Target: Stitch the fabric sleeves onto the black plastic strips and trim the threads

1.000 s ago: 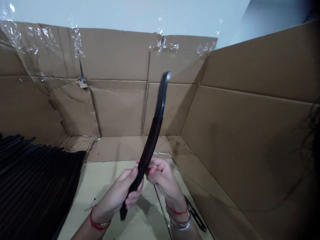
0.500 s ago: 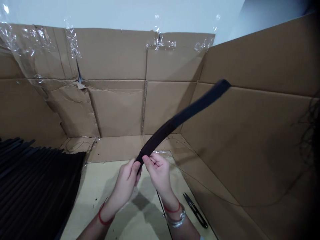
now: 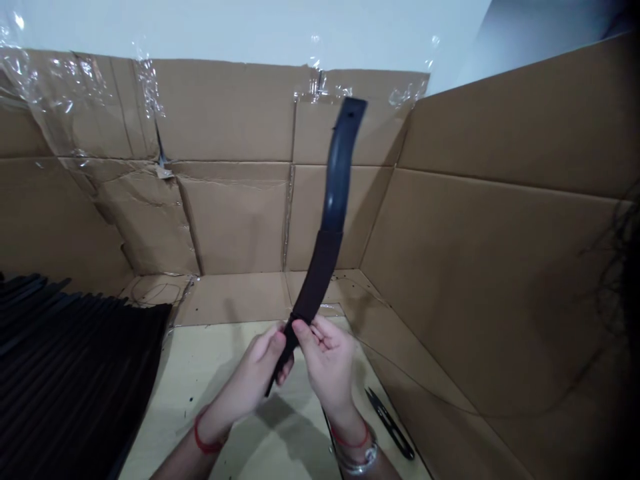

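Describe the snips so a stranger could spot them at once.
Find the cardboard wall on the right, then the pale board at its foot. Below the right hand, near the wall, lie black snips: one small tool, unlike the long black strips piled at left.

below our left hand (image 3: 245, 380) we wear a thin red cord bracelet (image 3: 203, 440) at the wrist, and below our right hand (image 3: 327, 363) a thin red thread bracelet (image 3: 350, 442) sits just beside a stack of shiny silver bangles (image 3: 357, 465).
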`<state>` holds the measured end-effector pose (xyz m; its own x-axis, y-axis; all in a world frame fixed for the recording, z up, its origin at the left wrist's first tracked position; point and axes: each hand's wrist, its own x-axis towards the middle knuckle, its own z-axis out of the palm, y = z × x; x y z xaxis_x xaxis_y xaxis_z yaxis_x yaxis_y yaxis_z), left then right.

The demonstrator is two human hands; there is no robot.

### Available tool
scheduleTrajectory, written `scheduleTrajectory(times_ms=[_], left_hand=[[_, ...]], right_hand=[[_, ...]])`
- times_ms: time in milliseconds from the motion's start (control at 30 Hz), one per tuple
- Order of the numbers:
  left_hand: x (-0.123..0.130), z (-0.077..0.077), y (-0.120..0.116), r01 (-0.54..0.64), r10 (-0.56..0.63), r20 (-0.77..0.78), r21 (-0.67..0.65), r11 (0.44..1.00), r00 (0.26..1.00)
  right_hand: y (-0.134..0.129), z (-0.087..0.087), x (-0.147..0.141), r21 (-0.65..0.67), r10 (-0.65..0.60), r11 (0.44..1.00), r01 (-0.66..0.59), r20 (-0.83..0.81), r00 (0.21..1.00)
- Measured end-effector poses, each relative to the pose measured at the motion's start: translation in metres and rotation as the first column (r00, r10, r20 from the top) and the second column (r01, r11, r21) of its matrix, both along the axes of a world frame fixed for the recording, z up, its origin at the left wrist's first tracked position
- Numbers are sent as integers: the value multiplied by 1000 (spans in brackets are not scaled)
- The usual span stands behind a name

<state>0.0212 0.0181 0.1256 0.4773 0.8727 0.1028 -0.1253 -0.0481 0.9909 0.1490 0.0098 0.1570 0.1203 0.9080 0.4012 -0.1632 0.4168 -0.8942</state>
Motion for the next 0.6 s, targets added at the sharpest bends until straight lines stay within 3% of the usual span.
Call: scheduleTrajectory(times_ms=[67,100,167,200,233,300,333,367,433,500,567,600], left_hand=[[0,0,-1,-184,184,7,63,981,983],[0,0,-2,-149,149,3,9,989,989],[-2,0,-3,93,-90,30,-158,983,996],[-3,0,-3,182,-176,45,-190,965,983],[-4,0,-3,133,-129,43,-125,983,991],[-4,1,-2,-116,115,9,68,991,993],[-4,2,-1,-189,189,15,119,975,982],[-4,2,-1,-181,179,25,110,977,983],[-5,2,0,55,-53,76,-26,998,996],[-6,2,2,225,-214,115,-92,970,970],[-6,3,4,72,-71,84,-14,997,994],[-5,4,5,-32,31,71,13,999,997]], right_hand=[[1,0,-1,-20,79,997,-79,-5,997],[2,-1,-1,-45,194,980,-194,1,981],[5,-2,0,-76,350,934,-349,-5,937],[6,-3,0,-67,340,938,-340,-14,940],[8,-3,0,-41,275,960,-276,-26,961],[11,-5,-1,1,125,992,-125,-51,991],[12,-6,-1,3,117,993,-117,-49,992],[12,-7,-1,-4,153,988,-154,-37,987],[11,-8,-1,-15,227,974,-227,5,974],[9,-9,-1,9,130,991,-131,43,991],[7,-8,0,20,7,1000,-8,47,999],[7,-7,0,5,22,1000,-22,45,999]])
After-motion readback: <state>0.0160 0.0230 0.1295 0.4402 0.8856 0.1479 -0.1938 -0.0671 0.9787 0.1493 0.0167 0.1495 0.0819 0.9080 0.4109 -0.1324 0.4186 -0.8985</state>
